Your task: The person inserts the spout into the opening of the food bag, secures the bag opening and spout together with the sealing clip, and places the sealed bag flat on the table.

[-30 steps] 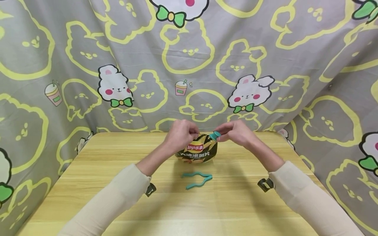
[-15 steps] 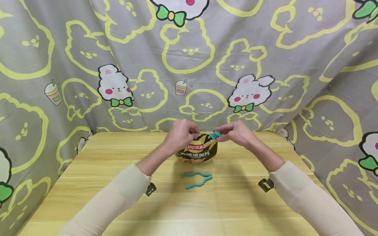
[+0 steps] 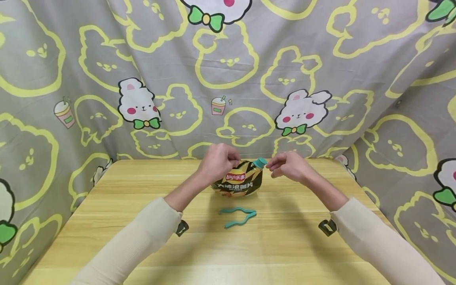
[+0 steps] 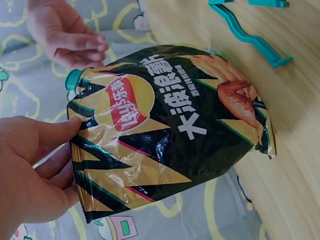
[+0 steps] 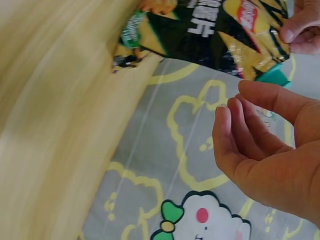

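Note:
A black and gold potato chip bag [image 3: 246, 190] stands near the back of the wooden table. My left hand [image 3: 218, 161] pinches its top edge between thumb and fingers, as the left wrist view shows with the thumb [image 4: 60, 131] on the bag's front. A teal capped spout [image 3: 259, 162] sits at the bag's upper right corner. Just right of the spout is my right hand [image 3: 291, 166], its fingers loosely bent and holding nothing; a small gap shows between them. In front of the bag lies a teal bag clip [image 3: 249, 215], spread in a V.
The wooden table [image 3: 142, 245] runs back to a grey patterned curtain [image 3: 171, 71], which also hangs along both sides. Dark straps [image 3: 327, 227] hang at both wrists.
My right hand has let go of the teal spout and drawn back a little to the right. The left hand, the bag and the clip stay where they were.

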`<act>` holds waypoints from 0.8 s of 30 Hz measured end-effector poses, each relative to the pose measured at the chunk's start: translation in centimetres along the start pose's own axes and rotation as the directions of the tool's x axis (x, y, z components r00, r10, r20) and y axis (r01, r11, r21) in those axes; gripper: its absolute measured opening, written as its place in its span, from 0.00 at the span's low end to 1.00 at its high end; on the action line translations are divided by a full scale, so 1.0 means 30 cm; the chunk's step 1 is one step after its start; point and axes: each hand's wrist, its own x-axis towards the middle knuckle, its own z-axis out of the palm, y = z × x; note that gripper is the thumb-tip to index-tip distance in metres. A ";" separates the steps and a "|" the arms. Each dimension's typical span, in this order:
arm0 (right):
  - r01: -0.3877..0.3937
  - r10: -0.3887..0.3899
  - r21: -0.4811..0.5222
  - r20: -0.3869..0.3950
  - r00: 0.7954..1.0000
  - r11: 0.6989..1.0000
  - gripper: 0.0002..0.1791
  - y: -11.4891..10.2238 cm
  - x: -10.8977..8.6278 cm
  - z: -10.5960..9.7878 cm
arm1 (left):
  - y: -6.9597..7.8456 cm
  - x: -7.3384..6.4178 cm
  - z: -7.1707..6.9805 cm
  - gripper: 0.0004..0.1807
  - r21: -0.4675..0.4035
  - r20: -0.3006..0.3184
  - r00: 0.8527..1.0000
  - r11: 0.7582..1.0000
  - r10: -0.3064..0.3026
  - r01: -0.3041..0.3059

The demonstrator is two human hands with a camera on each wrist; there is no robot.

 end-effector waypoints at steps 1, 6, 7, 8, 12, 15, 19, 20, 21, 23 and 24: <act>-0.005 0.005 0.006 0.000 1.000 1.000 0.16 0.011 -0.002 0.001 | -0.001 0.001 0.000 0.04 0.003 -0.001 1.000 1.000 0.003 -0.003; -0.019 0.019 -0.002 0.024 1.000 1.000 0.14 0.070 -0.009 0.031 | -0.002 0.002 0.000 0.04 0.013 -0.003 1.000 1.000 0.008 -0.008; -0.022 0.023 -0.009 0.037 0.999 1.000 0.14 0.080 -0.009 0.045 | -0.003 0.002 0.001 0.04 0.014 -0.004 1.000 1.000 0.008 -0.008; -0.021 0.022 -0.018 0.053 0.998 1.000 0.14 0.089 -0.011 0.059 | -0.003 0.003 0.001 0.04 0.014 -0.005 1.000 1.000 0.007 -0.007; -0.015 0.021 -0.055 0.107 0.994 0.998 0.16 0.116 -0.020 0.128 | -0.005 0.004 0.004 0.05 0.014 -0.009 1.000 1.000 0.005 -0.005; 0.005 0.005 -0.079 0.119 0.993 0.997 0.17 0.127 -0.028 0.175 | -0.005 0.006 0.006 0.05 0.020 -0.010 1.000 1.000 0.007 -0.007; 0.041 -0.030 -0.099 0.115 0.993 0.994 0.16 0.131 -0.034 0.229 | -0.003 0.006 0.005 0.05 0.022 -0.002 1.000 1.000 -0.002 0.002; 0.050 -0.038 -0.102 0.114 0.993 0.994 0.15 0.132 -0.035 0.241 | -0.003 0.006 0.005 0.05 0.021 -0.001 1.000 1.000 -0.005 0.005; 0.055 -0.043 -0.100 0.114 0.993 0.993 0.15 0.131 -0.036 0.253 | -0.003 0.006 0.004 0.04 0.019 0.000 1.000 1.000 -0.009 0.009; 0.062 -0.051 -0.093 0.116 0.992 0.994 0.14 0.131 -0.037 0.276 | -0.004 0.006 0.003 0.04 0.019 0.000 1.000 1.000 -0.011 0.011; 0.066 -0.055 -0.092 0.114 0.992 0.994 0.14 0.132 -0.037 0.287 | -0.004 0.006 0.004 0.04 0.019 0.000 1.000 1.000 -0.010 0.010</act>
